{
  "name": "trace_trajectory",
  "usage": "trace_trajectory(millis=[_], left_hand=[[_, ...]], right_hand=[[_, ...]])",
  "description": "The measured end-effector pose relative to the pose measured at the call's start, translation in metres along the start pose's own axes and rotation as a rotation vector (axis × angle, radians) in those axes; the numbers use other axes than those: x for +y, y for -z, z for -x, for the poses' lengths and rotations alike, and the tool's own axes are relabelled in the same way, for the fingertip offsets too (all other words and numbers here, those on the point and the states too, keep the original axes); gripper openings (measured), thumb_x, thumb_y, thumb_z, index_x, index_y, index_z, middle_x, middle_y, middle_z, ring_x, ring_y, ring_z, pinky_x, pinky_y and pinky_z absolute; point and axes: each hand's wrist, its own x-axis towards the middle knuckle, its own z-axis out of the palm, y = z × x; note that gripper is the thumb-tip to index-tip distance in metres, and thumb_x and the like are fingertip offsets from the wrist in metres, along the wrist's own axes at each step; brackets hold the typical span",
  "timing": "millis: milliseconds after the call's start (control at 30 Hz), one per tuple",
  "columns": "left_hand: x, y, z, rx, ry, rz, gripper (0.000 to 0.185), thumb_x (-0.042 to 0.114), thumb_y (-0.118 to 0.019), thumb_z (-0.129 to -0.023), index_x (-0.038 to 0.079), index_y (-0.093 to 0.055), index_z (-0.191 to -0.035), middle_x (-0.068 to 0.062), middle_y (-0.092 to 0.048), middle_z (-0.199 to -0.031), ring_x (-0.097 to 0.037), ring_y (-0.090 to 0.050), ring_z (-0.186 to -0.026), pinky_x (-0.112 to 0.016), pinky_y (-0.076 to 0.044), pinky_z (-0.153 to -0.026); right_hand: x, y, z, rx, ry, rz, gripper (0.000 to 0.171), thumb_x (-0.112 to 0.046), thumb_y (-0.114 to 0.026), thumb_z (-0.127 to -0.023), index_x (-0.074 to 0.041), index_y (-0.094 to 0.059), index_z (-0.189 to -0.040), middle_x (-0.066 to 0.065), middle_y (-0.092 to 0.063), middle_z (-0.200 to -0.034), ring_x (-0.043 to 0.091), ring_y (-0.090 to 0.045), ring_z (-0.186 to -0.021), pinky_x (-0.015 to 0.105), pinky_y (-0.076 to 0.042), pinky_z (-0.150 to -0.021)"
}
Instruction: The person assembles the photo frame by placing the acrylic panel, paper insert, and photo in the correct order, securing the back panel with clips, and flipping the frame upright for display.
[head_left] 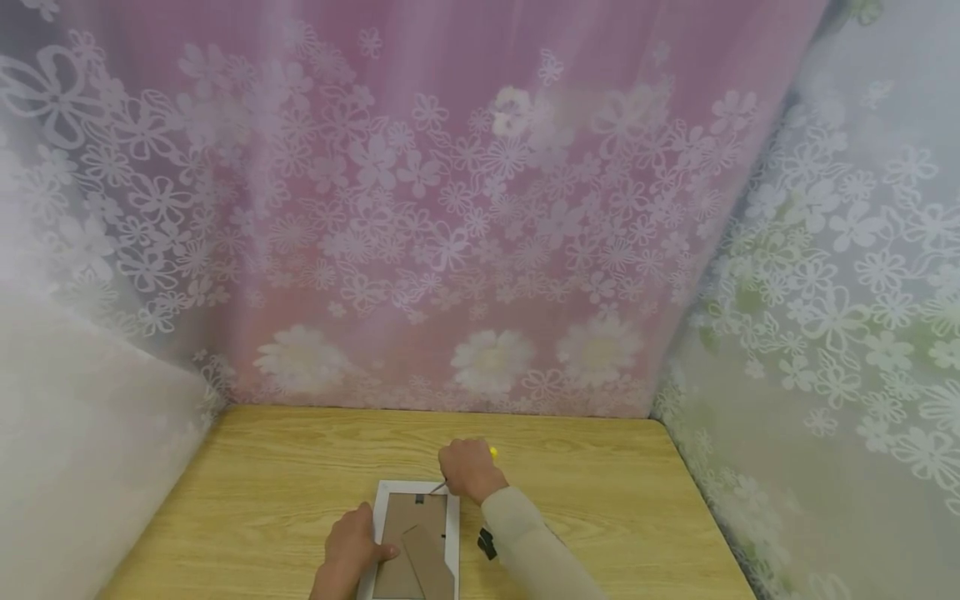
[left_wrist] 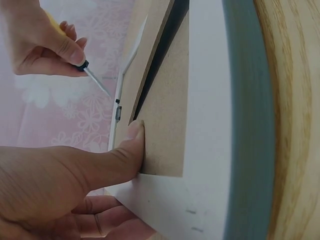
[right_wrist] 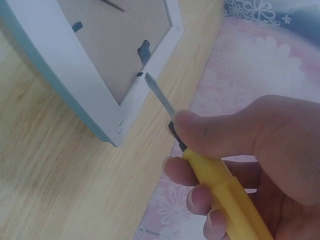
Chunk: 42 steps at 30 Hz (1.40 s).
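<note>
A white picture frame (head_left: 453,533) lies back side up on the table, its brown backing board (right_wrist: 120,45) showing with a slanted stand leg (head_left: 427,558). My left hand (head_left: 348,546) grips the frame's left side, the thumb pressing on the board and the other fingers at the outer edge, partly hidden. In my right hand (head_left: 472,469) is a yellow-handled screwdriver (right_wrist: 225,195) with a flat metal blade. Its tip is close to a small black tab (right_wrist: 140,74) at the frame's far inner edge; contact is unclear. A dark hanger (right_wrist: 144,51) sits beside that tab.
The wood-grain table (head_left: 300,450) extends around the frame. Beside the right sleeve (head_left: 517,525) is a small black object (head_left: 487,543) that I cannot identify. Flowered curtains (head_left: 450,250) enclose the table at the back and sides.
</note>
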Motion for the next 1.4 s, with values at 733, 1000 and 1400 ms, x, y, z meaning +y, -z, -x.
trace_trajectory(millis=[733,1000,1400], left_hand=[[0.0028,0.0021,0.0020,-0.011,0.023,0.010,0.056,0.025,-0.097,-0.065,-0.002,-0.058,-0.096,-0.010,-0.062,-0.078,-0.025,-0.063,-0.071,-0.042,-0.052,-0.063],[0.0023,0.0019,0.0012,-0.003,0.017,0.008,0.057,0.025,-0.097,-0.065,-0.003,-0.058,-0.096,-0.011,-0.063,-0.078,-0.026,-0.064,-0.071,-0.042,-0.053,-0.063],[0.0031,0.0016,-0.0006,-0.037,0.039,0.016,0.057,0.025,-0.097,-0.066,-0.002,-0.058,-0.098,-0.010,-0.064,-0.080,-0.026,-0.064,-0.073,-0.042,-0.053,-0.066]], right_hand=[[-0.0017,-0.0023,-0.0020,-0.021,-0.019,-0.030,0.035,-0.019,-0.077,-0.091,-0.020,-0.058,-0.062,-0.008,-0.052,-0.057,0.010,-0.038,-0.053,0.029,-0.041,-0.053],[-0.0019,-0.0014,-0.0023,0.011,-0.002,0.006,0.046,-0.017,-0.075,-0.091,-0.020,-0.044,-0.058,-0.007,-0.037,-0.053,0.009,-0.031,-0.051,0.028,-0.035,-0.050],[-0.0047,0.0066,-0.0003,-0.010,0.047,0.038,0.031,-0.017,-0.078,-0.091,-0.017,-0.057,-0.067,-0.006,-0.048,-0.058,0.007,-0.036,-0.054,0.025,-0.039,-0.051]])
